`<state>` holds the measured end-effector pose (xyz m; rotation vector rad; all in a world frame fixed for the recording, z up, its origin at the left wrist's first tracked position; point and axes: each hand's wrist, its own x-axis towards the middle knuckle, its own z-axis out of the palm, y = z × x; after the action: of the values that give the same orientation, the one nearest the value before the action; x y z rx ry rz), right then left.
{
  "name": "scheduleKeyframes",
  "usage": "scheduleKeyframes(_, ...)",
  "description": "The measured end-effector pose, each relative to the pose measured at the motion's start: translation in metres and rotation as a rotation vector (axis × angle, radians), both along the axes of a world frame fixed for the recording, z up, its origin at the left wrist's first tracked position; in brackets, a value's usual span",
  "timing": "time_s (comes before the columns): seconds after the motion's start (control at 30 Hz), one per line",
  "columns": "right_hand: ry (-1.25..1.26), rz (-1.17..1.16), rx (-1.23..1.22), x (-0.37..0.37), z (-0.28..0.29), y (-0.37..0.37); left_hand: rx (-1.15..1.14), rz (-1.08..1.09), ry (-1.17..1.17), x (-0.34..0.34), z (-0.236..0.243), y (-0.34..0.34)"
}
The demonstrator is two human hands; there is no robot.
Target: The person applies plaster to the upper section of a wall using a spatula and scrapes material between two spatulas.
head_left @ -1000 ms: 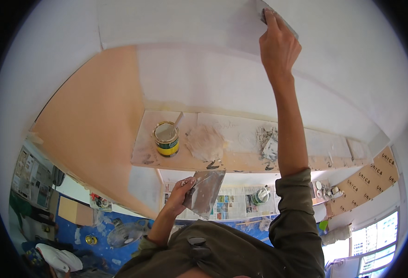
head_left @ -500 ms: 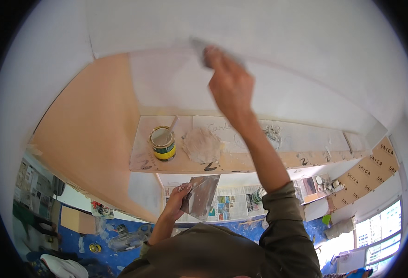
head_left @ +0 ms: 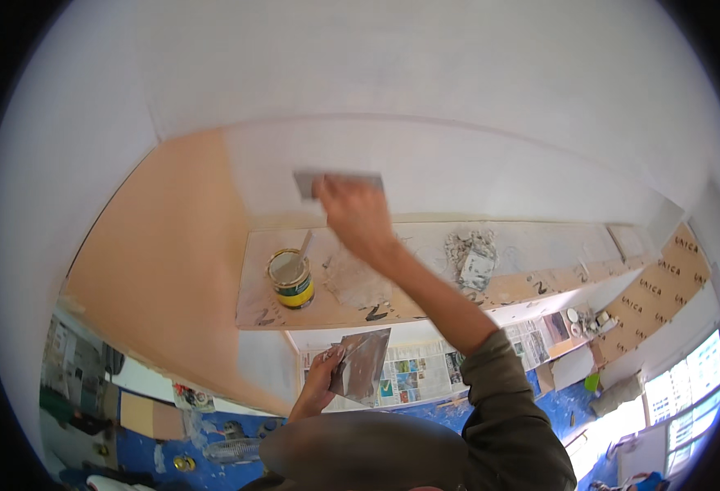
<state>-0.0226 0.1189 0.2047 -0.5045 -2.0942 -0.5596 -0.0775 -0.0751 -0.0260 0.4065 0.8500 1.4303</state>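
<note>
Up against the white wall (head_left: pixel 458 180), just above the long shelf (head_left: pixel 556 254), the right hand (head_left: pixel 356 211) has its fingers wrapped around a flat grey scraper (head_left: pixel 305 184), blade pretty much level. It's kinda blurry, so can't tell if the edge is actually touching. Lower down, in front of the shelf's front edge, the left hand (head_left: pixel 321 378) is clamped on one side of a metal plate (head_left: pixel 364 366) that's smeared with pale stuff and held tilted.

Up on the shelf, near the left end, there's an open can (head_left: pixel 293 286) with a yellow and green label and a stick (head_left: pixel 305 245) leaning out of it. Peachy side panel (head_left: pixel 159 245) just left of that. Further right, past the right forearm, sits a crumbly grey heap (head_left: pixel 470 241) with a pale squarish piece (head_left: pixel 476 270) at its near side. Below all that: newspaper (head_left: pixel 417 372) spread out, blue floor covering (head_left: pixel 458 415), plus a bright window (head_left: pixel 687 389) down at lower right.
</note>
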Motion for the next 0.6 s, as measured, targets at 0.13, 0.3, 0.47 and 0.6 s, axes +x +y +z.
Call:
scheduleKeyframes(0.13, 0.074, 0.144, -0.427, 0.04, -0.051, -0.019, -0.017, -0.016, -0.016, 0.0, -0.011, 0.002)
scheduleKeyframes(0.3, 0.514, 0.312, -1.105, 0.118, -0.112, 0.012, -0.108, -0.037, -0.024, 0.006, -0.015, 0.009)
scheduleKeyframes(0.47, 1.241, 0.712, -1.63, 0.167, -0.138, -0.004, -0.07, -0.063, -0.027, 0.002, 0.003, 0.002)
scheduleKeyframes(0.6, 1.449, 0.841, -1.763, 0.179, -0.183, -0.01, -0.043, 0.003, -0.02, -0.004, 0.003, -0.007)
